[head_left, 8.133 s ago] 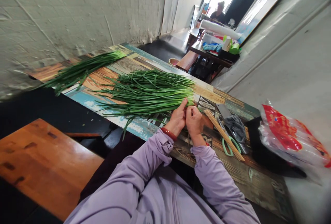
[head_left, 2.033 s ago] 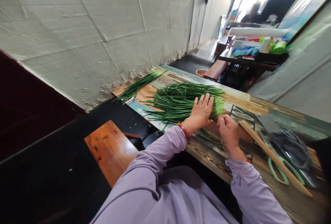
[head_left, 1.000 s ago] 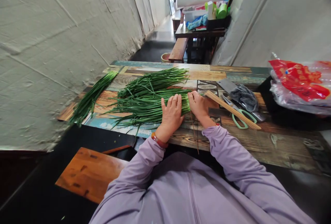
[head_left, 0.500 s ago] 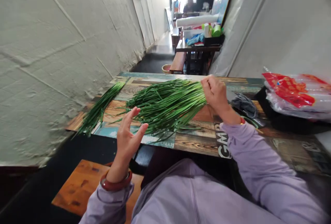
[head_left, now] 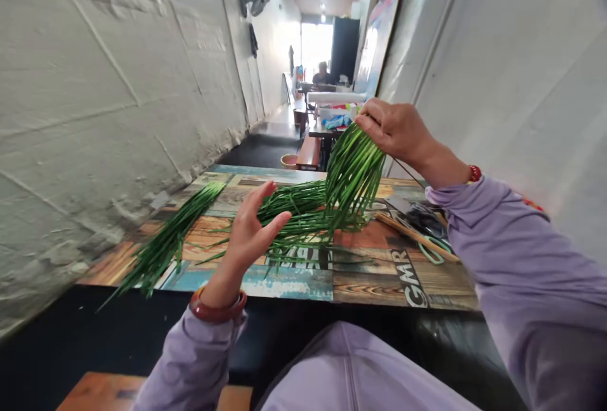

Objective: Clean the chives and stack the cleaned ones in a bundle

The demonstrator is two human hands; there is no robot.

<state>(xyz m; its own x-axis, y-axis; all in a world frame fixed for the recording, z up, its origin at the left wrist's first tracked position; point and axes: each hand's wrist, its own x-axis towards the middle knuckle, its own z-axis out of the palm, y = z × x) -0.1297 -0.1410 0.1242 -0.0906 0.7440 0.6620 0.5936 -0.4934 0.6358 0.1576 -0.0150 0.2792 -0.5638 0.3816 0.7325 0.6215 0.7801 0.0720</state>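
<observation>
My right hand (head_left: 397,133) is closed round the pale ends of a bunch of green chives (head_left: 355,171), raised above the table so the leaves hang down. Their tips reach the loose chives (head_left: 298,208) spread on the wood-patterned tabletop (head_left: 370,281). My left hand (head_left: 253,227) hovers over the near side of that pile, fingers apart and holding nothing. A separate bundle of chives (head_left: 175,234) lies at the table's left, its leaf tips hanging past the front edge.
Right of the pile lie a wooden stick (head_left: 412,235), green-handled scissors (head_left: 434,251) and a dark cloth bundle (head_left: 427,216). A rough wall (head_left: 95,145) borders the left. Beyond stand a bench (head_left: 309,153), a basket (head_left: 289,160) and a seated person (head_left: 323,74).
My right hand has lifted a bunch of chives up off the table, leaving others lying there. My left hand stays spread, slightly further right. The camera view has tilted up.
</observation>
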